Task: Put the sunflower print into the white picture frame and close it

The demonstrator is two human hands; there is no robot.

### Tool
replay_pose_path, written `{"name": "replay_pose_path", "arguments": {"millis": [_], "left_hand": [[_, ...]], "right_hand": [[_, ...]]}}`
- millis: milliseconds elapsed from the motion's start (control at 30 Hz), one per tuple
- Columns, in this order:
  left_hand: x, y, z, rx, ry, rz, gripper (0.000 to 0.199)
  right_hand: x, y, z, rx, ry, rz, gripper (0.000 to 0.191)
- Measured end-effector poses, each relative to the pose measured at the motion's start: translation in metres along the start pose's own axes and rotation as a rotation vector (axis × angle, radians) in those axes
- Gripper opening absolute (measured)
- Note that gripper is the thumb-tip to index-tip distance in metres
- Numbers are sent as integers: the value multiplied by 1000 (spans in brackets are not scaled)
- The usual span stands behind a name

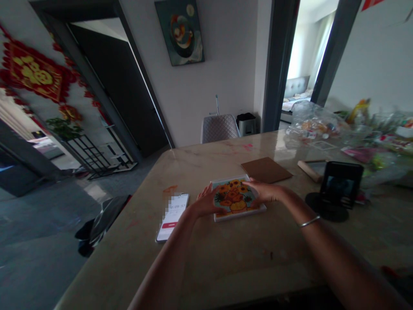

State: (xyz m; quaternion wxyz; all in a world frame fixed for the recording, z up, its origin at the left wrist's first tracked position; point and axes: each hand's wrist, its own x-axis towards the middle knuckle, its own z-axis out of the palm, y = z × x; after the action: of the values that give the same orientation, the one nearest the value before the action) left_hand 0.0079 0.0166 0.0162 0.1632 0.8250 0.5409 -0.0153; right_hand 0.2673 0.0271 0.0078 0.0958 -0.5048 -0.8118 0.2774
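Observation:
A sunflower picture (237, 193) in a shallow white frame lies on the table under both my hands. My left hand (206, 201) grips its left edge, with the thumb across the picture and the other fingers along the outer side. At the right edge, my right hand (263, 192) holds the frame with thumb and index finger over the picture's surface; the remaining fingers are hidden. A lit phone (173, 217) showing a timer lies left of my left hand. Beyond the picture, on the right, is a flat brown board (266, 169).
The stone-patterned table (226, 262) carries a dark device on a round stand (340, 185) at right. Behind it are a beige roll (310, 171) and clear plastic bags (318, 122). A quilted chair (220, 128) stands at the far edge.

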Motion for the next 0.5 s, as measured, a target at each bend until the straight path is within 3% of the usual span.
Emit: {"name": "replay_pose_path", "arguments": {"millis": [133,200,267,367,500], "left_hand": [[6,-1,1,-30,170,-78,78],[9,0,2,-31,307,-185,62],[13,0,5,-17,405,-254,51],[17,0,11,11,451,-262,46],[21,-2,20,21,424,-245,48]], "right_hand": [[4,11,-4,44,336,94,45],[6,20,-4,-30,524,214,38],[8,27,0,-144,613,332,45],[8,30,8,-218,540,463,63],[7,26,15,-257,417,495,74]]}}
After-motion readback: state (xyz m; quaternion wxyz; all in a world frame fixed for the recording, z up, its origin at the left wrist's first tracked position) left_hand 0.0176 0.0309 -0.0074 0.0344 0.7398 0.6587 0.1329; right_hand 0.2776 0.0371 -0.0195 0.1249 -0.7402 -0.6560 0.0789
